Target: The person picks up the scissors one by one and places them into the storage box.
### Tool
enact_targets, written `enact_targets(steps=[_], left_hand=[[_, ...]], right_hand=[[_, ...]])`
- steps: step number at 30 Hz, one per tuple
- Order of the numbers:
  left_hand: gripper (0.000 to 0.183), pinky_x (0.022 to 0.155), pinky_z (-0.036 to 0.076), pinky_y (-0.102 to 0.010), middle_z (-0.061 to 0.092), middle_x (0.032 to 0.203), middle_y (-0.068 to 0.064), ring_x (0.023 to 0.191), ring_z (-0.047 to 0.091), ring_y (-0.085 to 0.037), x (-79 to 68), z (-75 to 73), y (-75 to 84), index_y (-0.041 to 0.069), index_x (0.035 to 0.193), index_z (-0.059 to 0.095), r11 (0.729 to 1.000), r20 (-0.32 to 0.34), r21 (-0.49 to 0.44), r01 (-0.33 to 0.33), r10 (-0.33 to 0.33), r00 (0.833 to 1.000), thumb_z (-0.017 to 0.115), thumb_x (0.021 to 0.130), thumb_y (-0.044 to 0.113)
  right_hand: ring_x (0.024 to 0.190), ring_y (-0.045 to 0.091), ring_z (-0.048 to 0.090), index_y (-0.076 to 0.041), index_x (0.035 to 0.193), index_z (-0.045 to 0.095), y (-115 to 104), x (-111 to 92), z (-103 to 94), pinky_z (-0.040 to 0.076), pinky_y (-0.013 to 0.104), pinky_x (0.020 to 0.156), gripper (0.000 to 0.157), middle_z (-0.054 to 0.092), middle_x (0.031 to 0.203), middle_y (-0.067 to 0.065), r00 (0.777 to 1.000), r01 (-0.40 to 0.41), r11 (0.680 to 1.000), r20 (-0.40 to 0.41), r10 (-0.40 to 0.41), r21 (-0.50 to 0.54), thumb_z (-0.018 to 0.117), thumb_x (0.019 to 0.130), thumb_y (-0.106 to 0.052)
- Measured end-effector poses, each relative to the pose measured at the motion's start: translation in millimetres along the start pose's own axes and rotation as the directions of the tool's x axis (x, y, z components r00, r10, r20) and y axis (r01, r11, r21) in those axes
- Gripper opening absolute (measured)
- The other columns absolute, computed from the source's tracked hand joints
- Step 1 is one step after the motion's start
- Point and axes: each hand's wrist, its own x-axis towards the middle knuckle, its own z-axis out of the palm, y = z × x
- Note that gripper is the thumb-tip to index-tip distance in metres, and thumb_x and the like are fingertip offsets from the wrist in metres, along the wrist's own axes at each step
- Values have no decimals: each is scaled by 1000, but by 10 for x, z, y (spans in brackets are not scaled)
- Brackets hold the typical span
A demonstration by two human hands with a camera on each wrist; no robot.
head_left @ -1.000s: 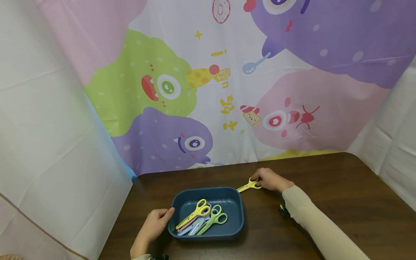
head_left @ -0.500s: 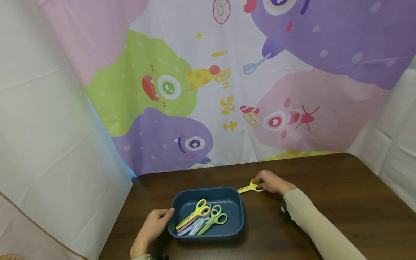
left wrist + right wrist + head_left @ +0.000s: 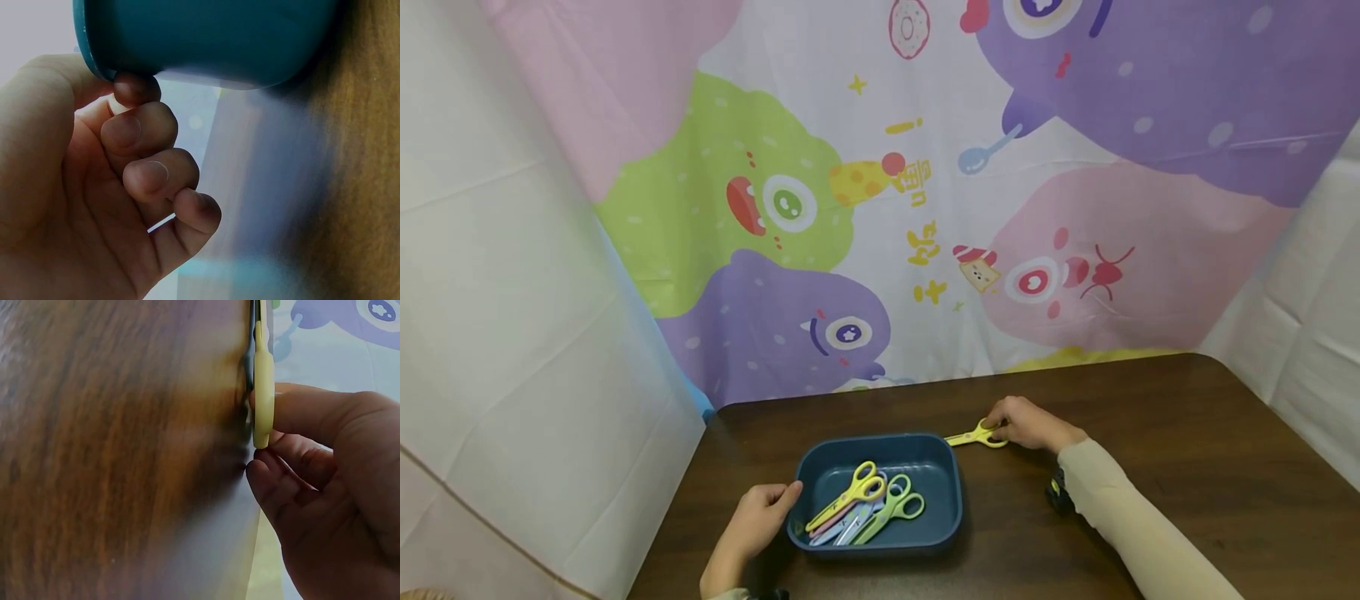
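Observation:
My left hand (image 3: 756, 521) pinches the left rim of a dark blue rectangular bin (image 3: 953, 500); in the left wrist view, the thumb lies over the rim of the bin (image 3: 219, 37) and curled fingers sit outside. Inside the bin lie several children's scissors, with yellow scissors (image 3: 842, 498) and green scissors (image 3: 891, 510) on top and bluish and pink ones partly hidden beneath. Beyond the bin's far right corner, my right hand (image 3: 1026, 422) holds another pair of yellow scissors (image 3: 977, 435) by the handles, low over the table. Their blade tips point left, partly hidden behind the bin's corner.
The dark brown wooden table (image 3: 1187, 467) carries the bin left of its middle. A cartoon-printed curtain (image 3: 940, 233) hangs along the back edge. White cloth (image 3: 535, 292) closes off the left side, and more white cloth (image 3: 1300, 317) the right.
My right hand and the yellow scissors have shifted slightly towards me, and the scissors lie at a flatter angle. My left hand and the bin have stayed in place.

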Motion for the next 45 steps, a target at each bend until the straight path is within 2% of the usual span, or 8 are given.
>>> enact_targets(steps=[9, 23, 36, 45], left_hand=[[51, 54, 28, -25, 35, 58, 4, 54, 32, -10, -2, 5, 11, 12, 62, 45, 1000, -6, 1, -3, 3, 1000, 61, 103, 38], [51, 54, 29, -25, 35, 58, 3, 54, 33, -11, -4, 5, 6, 11, 62, 46, 1000, -4, 1, 2, -2, 1000, 60, 104, 38], [51, 54, 29, -26, 35, 58, 4, 54, 33, -10, -10, 1, -1, 12, 62, 46, 1000, -7, -1, -3, 3, 1000, 61, 103, 39], [50, 54, 30, -25, 36, 59, 4, 55, 35, -11, -1, 6, -2, 12, 62, 47, 1000, -8, 17, -3, 3, 1000, 60, 104, 38]], right_hand=[[102, 30, 69, -2, 109, 79, 15, -51, -33, 57, 38, 84, 19, 76, 108, 12, 999, 40, 999, -3, -40, 22, 74, 91, -3], [103, 30, 69, -2, 110, 79, 37, -95, -52, 57, 38, 86, 20, 75, 108, 11, 999, 53, 998, 4, -54, 37, 73, 91, -3], [110, 35, 67, -4, 111, 78, -10, -151, -78, 56, 46, 90, 18, 73, 114, 12, 999, -33, 997, 18, 32, 67, 72, 94, -6], [107, 32, 68, -5, 110, 78, -1, -212, -133, 56, 45, 88, 17, 73, 112, 11, 1000, -22, 998, 11, 22, 58, 72, 94, -8]])
